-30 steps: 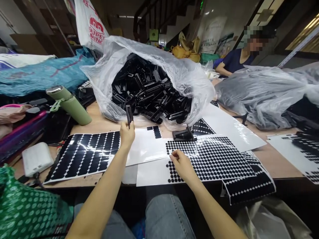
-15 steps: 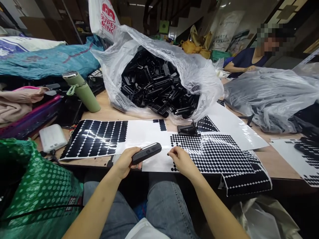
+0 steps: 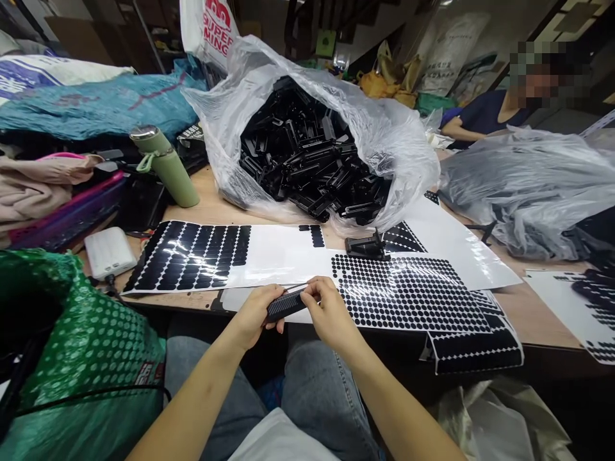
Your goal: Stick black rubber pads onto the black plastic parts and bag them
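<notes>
Forearms (image 3: 199, 390) angled inward, left hand (image 3: 252, 315) clamped round black part (image 3: 286, 306), right hand (image 3: 329, 315) pinched together at its end

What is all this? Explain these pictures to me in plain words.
There is no machine here: these are a person's own bare hands, seen from a camera worn on the head, looking forward and down. The left hand holds a dark, ridged part; the right hand has its fingertips at that part's other end, though whether they pinch anything small is hidden. On the wooden table lie a sheet of black dots and a sheet of longer black shapes. Behind them, a clear plastic bag gapes open, full of black pieces. A green flask stands to the left.
</notes>
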Motion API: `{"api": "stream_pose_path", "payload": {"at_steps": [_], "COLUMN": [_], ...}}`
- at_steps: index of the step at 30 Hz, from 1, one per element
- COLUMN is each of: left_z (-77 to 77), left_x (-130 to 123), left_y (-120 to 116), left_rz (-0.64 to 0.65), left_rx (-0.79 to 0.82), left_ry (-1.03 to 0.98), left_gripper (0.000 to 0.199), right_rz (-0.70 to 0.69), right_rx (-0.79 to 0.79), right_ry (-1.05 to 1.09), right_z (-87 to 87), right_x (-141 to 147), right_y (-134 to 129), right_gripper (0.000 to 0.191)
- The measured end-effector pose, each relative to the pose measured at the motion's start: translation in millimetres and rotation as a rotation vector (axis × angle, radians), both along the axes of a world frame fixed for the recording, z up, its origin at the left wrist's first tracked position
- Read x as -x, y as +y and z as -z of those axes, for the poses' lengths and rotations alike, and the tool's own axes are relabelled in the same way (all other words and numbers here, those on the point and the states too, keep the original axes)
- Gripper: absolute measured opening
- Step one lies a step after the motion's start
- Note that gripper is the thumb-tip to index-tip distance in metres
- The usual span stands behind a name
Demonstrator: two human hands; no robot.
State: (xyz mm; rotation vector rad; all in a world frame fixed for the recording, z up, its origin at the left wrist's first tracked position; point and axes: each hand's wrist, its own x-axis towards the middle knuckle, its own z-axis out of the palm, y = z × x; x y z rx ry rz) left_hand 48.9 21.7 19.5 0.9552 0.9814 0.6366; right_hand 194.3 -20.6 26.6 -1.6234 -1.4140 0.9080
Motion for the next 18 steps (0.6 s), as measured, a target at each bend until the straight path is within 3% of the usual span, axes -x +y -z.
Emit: {"api": "stream_pose_path", "payload": {"at_steps": [6,9,11,15,18], "left_z": [7.1,14.2,18.0,21.7,23.8], "left_x": [-0.4,1.1,2.7,7.4,11.7], "left_y": [2.7,9.2,14.2,20.7,22.3], "left_rz": [-0.016,-0.046,-0.063,-0.059,-0.058], "left_rx": [0.006,0.008,0.011,0.019,0.01], "left_ry": [0.006,0.038,0.08,0.117,0.109], "left_gripper": [0.025,0.024,0.024,0.025,0.025], "right_rz": [-0.007,0.115,0.242,0.293,0.295], "right_rx": [-0.08,-0.074,0.046,0.172,0.23], "right_ry": [-0.106,-0.276,-0.426,-0.478,-0.49], "right_z": [9.7,25.3,37.5,57.3,66.2], "right_x": [-0.1,-13.2,-26.6,-50.1,-58.6], "right_y": [4.9,38.7,71.9,128.3,144.9], "right_gripper": [0.009,0.016,0.023,0.029,0.03]}}
